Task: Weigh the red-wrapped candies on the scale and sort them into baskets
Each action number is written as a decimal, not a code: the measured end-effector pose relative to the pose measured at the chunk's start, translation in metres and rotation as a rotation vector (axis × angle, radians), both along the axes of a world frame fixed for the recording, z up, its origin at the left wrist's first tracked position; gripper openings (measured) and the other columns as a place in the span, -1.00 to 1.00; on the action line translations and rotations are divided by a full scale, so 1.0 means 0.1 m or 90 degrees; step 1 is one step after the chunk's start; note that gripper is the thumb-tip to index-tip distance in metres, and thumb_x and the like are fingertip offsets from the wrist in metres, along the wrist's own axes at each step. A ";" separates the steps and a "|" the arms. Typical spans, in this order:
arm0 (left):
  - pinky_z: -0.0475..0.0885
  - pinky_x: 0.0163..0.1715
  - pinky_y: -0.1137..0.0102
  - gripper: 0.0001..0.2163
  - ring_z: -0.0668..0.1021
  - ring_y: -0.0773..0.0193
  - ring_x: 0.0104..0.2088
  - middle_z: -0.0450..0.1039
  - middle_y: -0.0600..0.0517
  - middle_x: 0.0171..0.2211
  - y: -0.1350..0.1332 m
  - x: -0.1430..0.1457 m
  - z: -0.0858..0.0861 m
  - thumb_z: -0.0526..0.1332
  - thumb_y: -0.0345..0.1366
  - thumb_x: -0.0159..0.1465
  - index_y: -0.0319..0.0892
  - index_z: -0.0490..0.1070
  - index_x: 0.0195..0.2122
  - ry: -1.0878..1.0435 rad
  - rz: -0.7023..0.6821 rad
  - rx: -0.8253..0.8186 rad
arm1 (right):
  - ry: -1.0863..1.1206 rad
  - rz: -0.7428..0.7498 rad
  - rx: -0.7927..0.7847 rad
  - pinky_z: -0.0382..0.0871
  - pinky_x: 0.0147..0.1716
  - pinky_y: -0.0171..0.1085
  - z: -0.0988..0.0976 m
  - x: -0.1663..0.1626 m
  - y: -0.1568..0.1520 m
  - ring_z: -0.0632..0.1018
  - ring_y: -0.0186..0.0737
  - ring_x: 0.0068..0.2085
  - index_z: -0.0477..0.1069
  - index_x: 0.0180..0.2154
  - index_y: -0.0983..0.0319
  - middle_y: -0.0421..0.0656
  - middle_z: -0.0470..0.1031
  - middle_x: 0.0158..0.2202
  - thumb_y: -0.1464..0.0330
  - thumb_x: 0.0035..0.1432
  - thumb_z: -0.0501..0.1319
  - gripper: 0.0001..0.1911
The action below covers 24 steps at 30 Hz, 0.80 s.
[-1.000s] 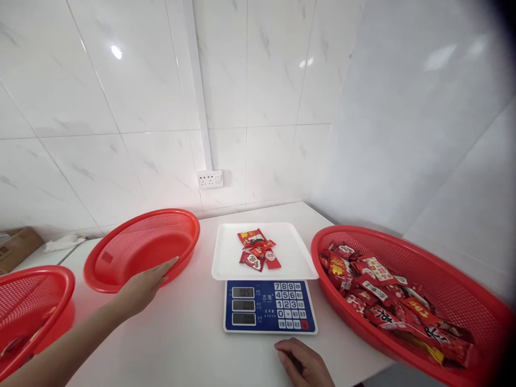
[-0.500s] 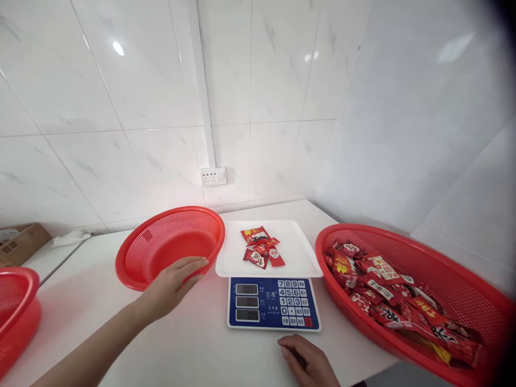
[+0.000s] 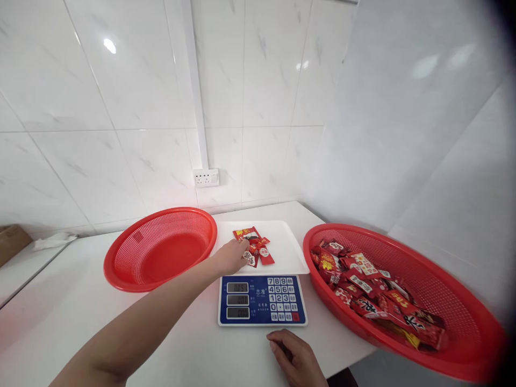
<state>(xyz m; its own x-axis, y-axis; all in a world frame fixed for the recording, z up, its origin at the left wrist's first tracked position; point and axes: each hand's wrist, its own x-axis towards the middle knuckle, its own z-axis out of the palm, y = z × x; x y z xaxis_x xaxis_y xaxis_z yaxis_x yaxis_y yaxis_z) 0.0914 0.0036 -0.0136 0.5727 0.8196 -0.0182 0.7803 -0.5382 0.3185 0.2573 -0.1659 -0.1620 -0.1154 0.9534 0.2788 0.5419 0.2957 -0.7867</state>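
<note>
the white counter runs off the bottom edge. on it, a red perforated basket of wrapped snacks fades into the dark right corner; another red basket stands left. the digital scale between reads "志准" beside number keys; its displays are too dim to read surely. the right hand curls loosely, palm hidden, contents unclear. the left hand is at red packets on the weighing tray, partly covering one marked "歡喜", its grip impossible to tell.
</note>
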 end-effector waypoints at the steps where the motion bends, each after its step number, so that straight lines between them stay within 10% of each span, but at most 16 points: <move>1: 0.37 -0.29 0.29 -0.80 0.47 0.02 -0.14 0.43 -0.11 -0.20 -0.01 0.00 0.00 0.17 -0.29 0.09 -0.13 0.32 -0.23 -0.002 0.001 -0.001 | 0.000 0.000 -0.002 0.40 -0.40 -0.32 0.00 0.00 0.00 0.52 -0.23 -0.39 0.44 -0.31 0.20 -0.14 0.52 -0.40 0.26 0.20 0.01 -0.74; 8: 0.38 -0.43 0.44 -0.74 0.52 0.26 -0.37 0.45 0.07 -0.34 -0.01 -0.18 0.11 0.13 -0.26 0.13 -0.07 0.25 -0.13 -0.060 0.040 -0.009 | -0.004 0.002 -0.020 0.40 -0.38 -0.32 0.05 0.00 -0.01 0.53 -0.22 -0.38 0.44 -0.31 0.21 -0.13 0.52 -0.40 0.28 0.18 0.01 -0.74; 15: 0.28 -0.07 0.10 -0.62 0.32 -0.05 0.04 0.26 -0.20 0.03 0.12 -0.60 0.31 0.01 -0.27 0.21 -0.21 0.18 0.06 -0.078 0.181 0.127 | 0.003 0.010 -0.032 0.40 -0.36 -0.31 0.05 0.00 0.00 0.52 -0.22 -0.36 0.44 -0.31 0.21 -0.12 0.52 -0.39 0.29 0.19 0.01 -0.74; 24: 0.28 -0.02 0.20 -0.50 0.33 0.04 0.06 0.32 -0.09 0.04 0.00 0.36 -0.15 0.07 0.03 0.17 -0.03 0.20 0.10 -0.006 -0.007 0.078 | 0.014 0.000 -0.011 0.39 -0.40 -0.32 0.05 0.00 -0.01 0.51 -0.24 -0.40 0.45 -0.33 0.19 -0.15 0.52 -0.42 0.29 0.18 0.03 -0.76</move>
<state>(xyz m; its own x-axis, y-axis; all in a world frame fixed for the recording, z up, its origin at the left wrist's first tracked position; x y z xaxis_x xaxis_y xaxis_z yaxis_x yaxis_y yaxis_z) 0.1273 0.0031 -0.0285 0.5813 0.8090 0.0876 0.7713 -0.5821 0.2576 0.2571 -0.1668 -0.1569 -0.1094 0.9579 0.2653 0.5240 0.2824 -0.8036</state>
